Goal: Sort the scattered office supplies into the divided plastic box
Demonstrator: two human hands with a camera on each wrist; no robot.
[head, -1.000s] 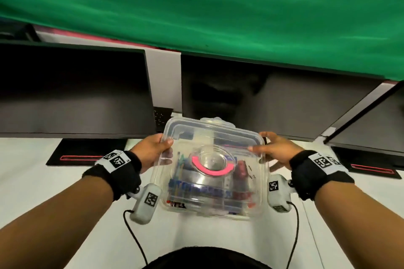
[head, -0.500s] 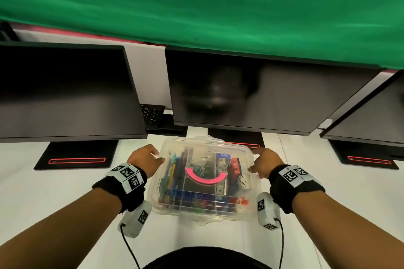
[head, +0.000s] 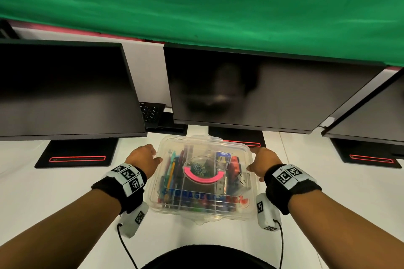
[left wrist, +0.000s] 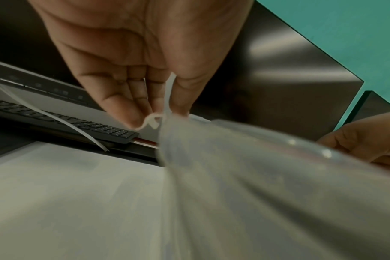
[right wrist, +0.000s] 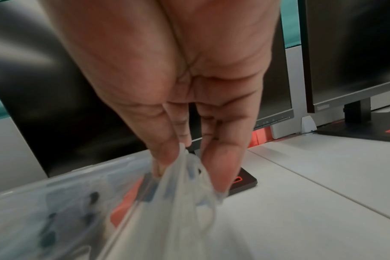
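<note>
White desk [head: 54,199] carries the lidded divided plastic box [head: 203,203] centred before the person, long axis roughly left-right, pens inside pointing away. Left hand [head: 143,158] and right hand [head: 261,160] pinch its far corners. Looks like final step, sorting done; next move calls for letting go evenly.

The white desk [head: 54,199] carries everything. At its centre sits the clear plastic box [head: 203,212], lid on. At ten o'clock from it lies a black monitor base [head: 76,153] with a red stripe — another base [head: 238,137] lies at twelve, just behind the box, and a third [head: 367,155] at two. A black keyboard [head: 152,113] rests at eleven.
</note>
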